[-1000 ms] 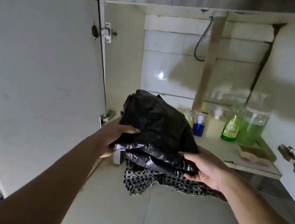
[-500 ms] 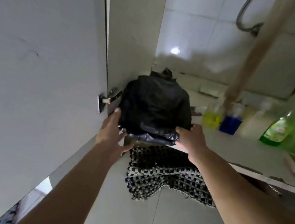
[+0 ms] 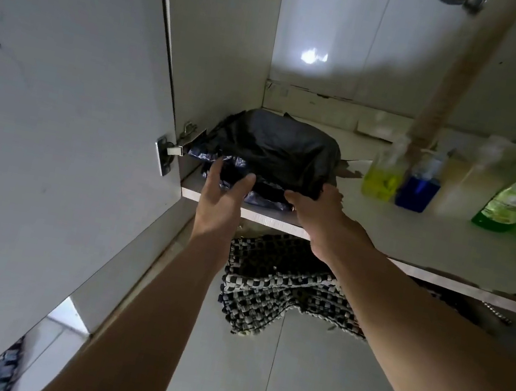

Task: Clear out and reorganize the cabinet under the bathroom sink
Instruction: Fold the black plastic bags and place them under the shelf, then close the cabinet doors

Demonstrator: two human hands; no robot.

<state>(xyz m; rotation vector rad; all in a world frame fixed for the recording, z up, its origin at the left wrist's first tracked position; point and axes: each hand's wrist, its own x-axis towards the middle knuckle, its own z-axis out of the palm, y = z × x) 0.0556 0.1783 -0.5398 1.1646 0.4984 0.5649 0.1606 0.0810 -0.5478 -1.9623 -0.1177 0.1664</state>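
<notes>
A bundle of black plastic bags point(image 3: 279, 147) lies on the cabinet floor point(image 3: 381, 231) in the left front corner, beside the side wall. My left hand point(image 3: 220, 194) rests at its front left edge with the fingers spread over the plastic. My right hand point(image 3: 314, 208) touches the bundle's front right edge, fingers curled against it. Whether either hand still grips the plastic is unclear.
Bottles stand along the cabinet's right: a yellow one point(image 3: 382, 179), a blue one point(image 3: 417, 192), a pale pump bottle point(image 3: 465, 183), a green one point(image 3: 509, 208). A drain pipe point(image 3: 452, 81) rises behind them. The open door point(image 3: 55, 125) is at left. A black-and-white woven mat point(image 3: 271, 287) lies on the floor.
The bundle has gone from being held in front of the cabinet to lying inside its left corner. Both hands followed it in, and the camera moved closer and lower.
</notes>
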